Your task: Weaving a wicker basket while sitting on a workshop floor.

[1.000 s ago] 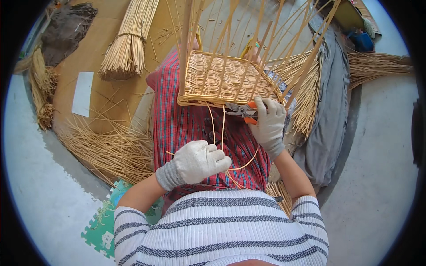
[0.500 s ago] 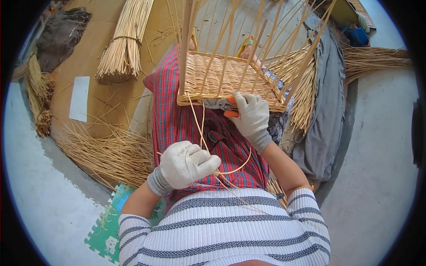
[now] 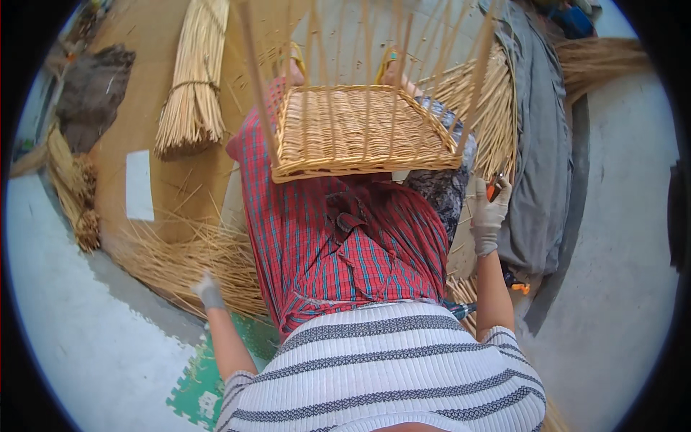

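A half-woven wicker basket [image 3: 367,129] rests across my knees, its upright stakes rising from the base. To the right of it, my gloved right hand [image 3: 491,205] grips orange-handled pruning shears [image 3: 494,188], mostly hidden by the fingers. My left hand [image 3: 206,289], smeared by motion, is out to the left over a spread pile of thin wicker rods [image 3: 194,263]. Its fingers cannot be made out, nor whether anything is in them. A red plaid cloth [image 3: 345,245] covers my lap.
A tied bundle of rods [image 3: 193,108] lies at the far left, near a white card [image 3: 139,185]. On the right are more rods [image 3: 497,108] and a grey cloth [image 3: 536,158]. A green foam mat [image 3: 209,374] sits by my left elbow.
My left hand has swung left and away from my lap, where the thin strands no longer show. The right hand has moved right, off the basket's near edge, with the pruning shears.
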`<state>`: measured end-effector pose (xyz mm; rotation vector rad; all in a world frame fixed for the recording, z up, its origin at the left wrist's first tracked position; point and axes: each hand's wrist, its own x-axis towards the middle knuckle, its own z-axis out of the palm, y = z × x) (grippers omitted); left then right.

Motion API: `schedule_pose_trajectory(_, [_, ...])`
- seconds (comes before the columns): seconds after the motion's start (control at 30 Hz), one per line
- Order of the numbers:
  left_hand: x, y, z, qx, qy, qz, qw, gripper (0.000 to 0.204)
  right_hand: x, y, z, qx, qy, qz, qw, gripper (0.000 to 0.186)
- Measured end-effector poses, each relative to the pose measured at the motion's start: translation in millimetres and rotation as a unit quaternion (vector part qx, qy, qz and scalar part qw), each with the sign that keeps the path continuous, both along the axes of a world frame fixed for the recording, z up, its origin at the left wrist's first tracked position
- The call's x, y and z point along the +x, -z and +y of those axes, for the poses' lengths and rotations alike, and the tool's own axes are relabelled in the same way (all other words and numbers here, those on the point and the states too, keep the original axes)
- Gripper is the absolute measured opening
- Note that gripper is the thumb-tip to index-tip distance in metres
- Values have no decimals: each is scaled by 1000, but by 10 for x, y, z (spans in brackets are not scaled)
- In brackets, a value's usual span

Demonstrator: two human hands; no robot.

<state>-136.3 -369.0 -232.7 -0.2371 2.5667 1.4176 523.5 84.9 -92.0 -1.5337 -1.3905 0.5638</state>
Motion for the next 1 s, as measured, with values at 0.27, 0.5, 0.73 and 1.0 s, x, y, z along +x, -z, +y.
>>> schedule_pose_trajectory(0.27, [1664,-1449,2596,-179,384,301,854,66,1115,2081,-940,-489,102,-104,860,72])
schedule_pose_trajectory(0.5, [3567,-2616,4159,142,687,475,532,31,924,3372,-1641,-511,49,27,858,63])
schedule_pose_trajectory(0.73, [4530,-1913,4803,-16,741,542,395,51,436,3066,-1334,-468,-28,-15,883,53])
schedule_pose_trajectory(1.0, [4207,-2583,5579,16,721,520,457,56,264,481,131,-86,65,148,983,22])
